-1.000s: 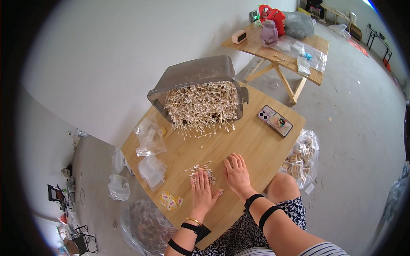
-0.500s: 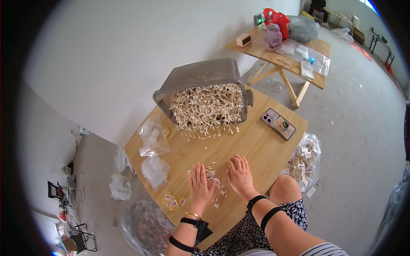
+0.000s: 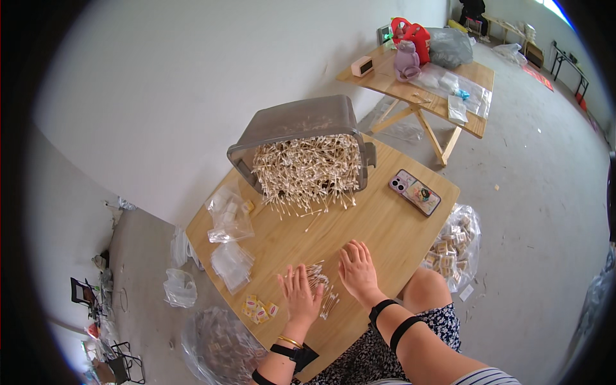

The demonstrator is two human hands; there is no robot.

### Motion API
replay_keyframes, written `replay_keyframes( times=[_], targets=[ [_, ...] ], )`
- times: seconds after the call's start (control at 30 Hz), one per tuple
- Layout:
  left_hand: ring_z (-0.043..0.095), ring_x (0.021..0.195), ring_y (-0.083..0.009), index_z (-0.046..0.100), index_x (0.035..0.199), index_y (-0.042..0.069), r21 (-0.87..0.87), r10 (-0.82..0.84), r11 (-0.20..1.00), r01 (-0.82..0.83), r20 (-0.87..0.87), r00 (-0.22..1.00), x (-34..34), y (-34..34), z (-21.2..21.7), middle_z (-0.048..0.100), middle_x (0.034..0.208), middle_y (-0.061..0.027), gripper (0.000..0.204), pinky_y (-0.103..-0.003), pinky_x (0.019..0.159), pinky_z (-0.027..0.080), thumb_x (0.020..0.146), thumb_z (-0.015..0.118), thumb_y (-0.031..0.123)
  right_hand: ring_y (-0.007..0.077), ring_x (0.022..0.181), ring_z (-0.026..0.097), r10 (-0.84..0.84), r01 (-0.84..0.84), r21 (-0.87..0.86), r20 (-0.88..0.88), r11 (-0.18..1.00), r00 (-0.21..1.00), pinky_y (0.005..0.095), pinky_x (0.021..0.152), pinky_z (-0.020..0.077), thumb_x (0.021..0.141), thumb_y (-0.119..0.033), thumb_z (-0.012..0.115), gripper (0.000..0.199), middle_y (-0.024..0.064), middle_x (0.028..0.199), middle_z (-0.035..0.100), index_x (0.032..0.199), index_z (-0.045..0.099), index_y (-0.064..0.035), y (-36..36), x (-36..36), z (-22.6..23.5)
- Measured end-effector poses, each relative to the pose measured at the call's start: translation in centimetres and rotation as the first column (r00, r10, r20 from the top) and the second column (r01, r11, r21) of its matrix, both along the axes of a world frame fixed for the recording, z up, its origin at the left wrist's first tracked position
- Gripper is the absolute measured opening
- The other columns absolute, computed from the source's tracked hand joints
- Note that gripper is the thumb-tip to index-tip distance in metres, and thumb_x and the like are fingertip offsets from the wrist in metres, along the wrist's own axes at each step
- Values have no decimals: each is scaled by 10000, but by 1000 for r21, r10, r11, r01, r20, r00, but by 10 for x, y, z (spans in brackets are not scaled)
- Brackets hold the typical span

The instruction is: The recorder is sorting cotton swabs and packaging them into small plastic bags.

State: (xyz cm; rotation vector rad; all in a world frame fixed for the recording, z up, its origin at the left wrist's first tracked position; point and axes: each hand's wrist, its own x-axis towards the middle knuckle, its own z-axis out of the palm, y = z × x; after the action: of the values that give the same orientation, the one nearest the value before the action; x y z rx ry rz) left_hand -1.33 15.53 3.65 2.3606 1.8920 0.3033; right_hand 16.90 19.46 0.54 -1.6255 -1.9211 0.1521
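A loose pile of cotton swabs [image 3: 329, 303] lies on the wooden table [image 3: 378, 224] in front of me. My left hand [image 3: 300, 300] rests flat on the pile's left side, its fingers stretched and slightly apart, covering some of the swabs. To the right of the pile, my right hand [image 3: 359, 274] lies palm down on the bare wood, fingers extended and holding nothing. Beyond both hands a grey plastic bin [image 3: 298, 117] is tipped on its side, its mouth toward me. Many more cotton swabs [image 3: 311, 168] fill it, and some spill over its lip.
Small yellow-and-white cards [image 3: 258, 310] and clear plastic bags [image 3: 232, 264] lie at the table's left. A phone [image 3: 416, 192] sits at the right. Bags of small packs [image 3: 457, 247] stand on the floor at right, with another large clear bag [image 3: 221, 343] at left. Behind is a second table [image 3: 378, 80].
The view has shifted slightly, so the table and bin sit a little lower and further left. Both hands stay by the swab pile, with only small movement.
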Motion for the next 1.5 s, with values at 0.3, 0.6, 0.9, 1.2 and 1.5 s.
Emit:
replay_keyframes(
  times=[0.3, 0.6, 0.9, 1.2, 1.5],
  targets=[
    [102, 1497, -391, 153, 1525, -64, 6, -34, 999, 34, -49, 998, -7, 29, -36, 143, 1603, -247, 874, -521, 1213, 74, 964, 435, 545, 308, 1303, 434, 13, -13, -1, -13, 1000, 1000, 458, 1157, 303, 889, -173, 585, 318, 136, 1265, 528, 1188, 579, -63, 0, -3, 3],
    [154, 1486, -376, 180, 1530, -35, -48, -9, 999, 3, -118, 993, -6, 44, -21, 195, 1591, -238, 873, -515, 1212, 74, 960, 419, 581, 304, 1304, 435, 5, -5, -17, -19, 1000, 1000, 457, 1155, 307, 886, -184, 586, 325, 132, 1261, 530, 1189, 576, -68, 0, 0, 1],
    [362, 1390, -315, 373, 1474, 50, 110, -38, 993, 43, -49, 998, -53, 93, -17, 426, 1465, -145, 594, -514, 1200, 147, 981, 468, 366, 298, 1304, 434, 18, -18, -9, 5, 1000, 1000, 452, 1155, 306, 899, -221, 577, 323, 142, 1275, 523, 1186, 587, -70, 1, -8, 5],
    [550, 1124, -250, 589, 1282, 130, -117, 48, 992, -51, -24, 999, -37, 45, -2, 593, 1211, -83, 402, -444, 1047, 342, 880, 597, 151, 299, 1310, 424, -1, 1, -8, 20, 1000, 1000, 451, 1158, 300, 887, -227, 588, 336, 134, 1267, 523, 1181, 587, -64, 1, 1, -2],
    [110, 1478, -408, 258, 1494, -49, 50, 190, 979, -197, 119, 975, 21, 21, -29, 189, 1574, -258, 770, -554, 1187, 82, 983, 409, 507, 299, 1307, 429, 14, -14, -8, 5, 1000, 1000, 447, 1156, 299, 883, -201, 581, 331, 137, 1265, 526, 1182, 575, -60, 3, 2, -2]
  ],
)
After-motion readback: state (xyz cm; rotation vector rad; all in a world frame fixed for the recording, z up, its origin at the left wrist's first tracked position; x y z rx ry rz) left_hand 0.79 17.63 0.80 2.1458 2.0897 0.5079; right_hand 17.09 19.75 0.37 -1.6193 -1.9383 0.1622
